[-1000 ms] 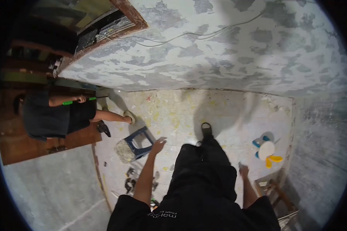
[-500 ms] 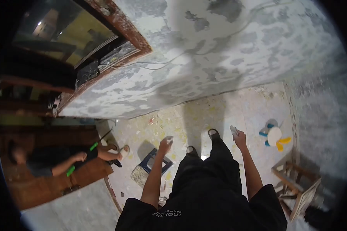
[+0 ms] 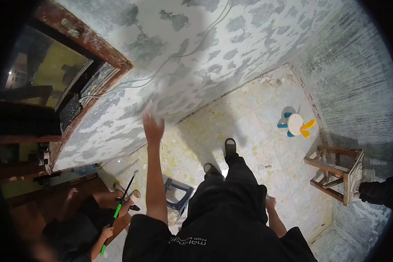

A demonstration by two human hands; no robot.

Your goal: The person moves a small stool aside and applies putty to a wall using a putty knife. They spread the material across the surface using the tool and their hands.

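Observation:
My left hand [image 3: 153,127] is raised and stretched forward, overlapping the patchy grey-and-white wall [image 3: 196,65] in this view. Its fingers are smeared by motion and look whitish at the tips, so I cannot tell whether they hold something. Down beside my dark trousers, my right hand [image 3: 271,202] is closed around a small pale block [image 3: 268,197], partly hidden by the hand and my clothing. On the tiled floor in front of that hand lies a scraper [image 3: 264,166] with a light handle.
A blue step stool [image 3: 179,198] stands left of my legs. Rightward are a small round stool [image 3: 295,124] and a wooden frame stool [image 3: 334,170]. A seated person [image 3: 87,227] holds a green-and-black pole [image 3: 118,210]. Another person's dark-clothed limb [image 3: 380,192] enters at right. A cable [image 3: 161,70] crosses the wall.
My left hand has risen forward toward the wall. My right hand has drawn back to my side. The view has turned, and the scraper and the limb at right now show.

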